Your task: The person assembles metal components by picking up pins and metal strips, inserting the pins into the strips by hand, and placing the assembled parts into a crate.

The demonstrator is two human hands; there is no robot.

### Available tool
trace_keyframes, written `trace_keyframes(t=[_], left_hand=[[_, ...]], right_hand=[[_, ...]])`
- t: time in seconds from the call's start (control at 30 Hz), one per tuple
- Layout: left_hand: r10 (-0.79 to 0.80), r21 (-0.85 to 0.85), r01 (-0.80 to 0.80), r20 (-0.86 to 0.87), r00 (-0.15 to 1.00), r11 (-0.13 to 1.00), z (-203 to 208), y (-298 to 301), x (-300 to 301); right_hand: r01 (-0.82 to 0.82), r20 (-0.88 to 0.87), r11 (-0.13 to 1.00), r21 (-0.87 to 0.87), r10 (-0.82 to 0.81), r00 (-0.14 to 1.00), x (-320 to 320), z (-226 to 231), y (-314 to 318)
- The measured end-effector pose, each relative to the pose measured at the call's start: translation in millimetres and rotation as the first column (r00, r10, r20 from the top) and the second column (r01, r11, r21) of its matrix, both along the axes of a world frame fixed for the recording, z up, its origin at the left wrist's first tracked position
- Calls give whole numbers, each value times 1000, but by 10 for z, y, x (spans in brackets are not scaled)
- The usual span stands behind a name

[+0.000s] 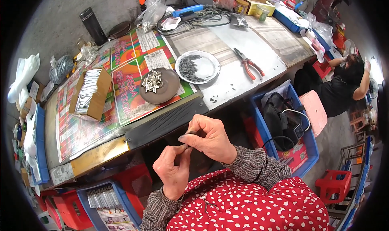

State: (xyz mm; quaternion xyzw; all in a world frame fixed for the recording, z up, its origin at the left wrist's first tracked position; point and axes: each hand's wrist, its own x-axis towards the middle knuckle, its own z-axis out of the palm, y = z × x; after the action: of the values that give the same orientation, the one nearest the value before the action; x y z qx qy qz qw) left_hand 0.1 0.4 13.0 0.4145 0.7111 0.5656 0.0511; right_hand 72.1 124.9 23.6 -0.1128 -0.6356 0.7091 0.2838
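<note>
My left hand (173,169) and my right hand (210,140) meet in front of the table edge, above my red spotted apron. Thumb and fingers are pinched on both, tips almost touching. What lies between them is too small and covered to name. Beyond them on the table is a brown round dish (168,94) with a heap of small metallic pieces (152,82). To its right stands a white plate (210,70) of thin dark grey strips (189,68). Red-handled pliers (248,63) lie farther right, jaws slightly apart, with dark crumbs scattered nearby.
A cardboard box (103,94) of silvery wrapped strips stands at left. Below the table are a blue crate (83,202) of shiny slim pieces and a blue bin (311,160) holding a black bag. Cables (210,18) tangle at the back. Another person (334,87) sits at far right.
</note>
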Motion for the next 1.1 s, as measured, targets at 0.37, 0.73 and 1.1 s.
trace_keyframes(t=[0.37,0.73,1.1], left_hand=[[-45,-26,48,103,994,999,-58,-2,17],[-183,22,194,456,871,981,-23,-86,-93],[19,23,-19,-35,999,1000,-62,29,-21]], right_hand=[[-135,18,990,-39,136,991,24,-67,44],[-217,64,955,-201,234,970,68,89,87],[-8,56,1000,-20,9,998,0,68,-20]])
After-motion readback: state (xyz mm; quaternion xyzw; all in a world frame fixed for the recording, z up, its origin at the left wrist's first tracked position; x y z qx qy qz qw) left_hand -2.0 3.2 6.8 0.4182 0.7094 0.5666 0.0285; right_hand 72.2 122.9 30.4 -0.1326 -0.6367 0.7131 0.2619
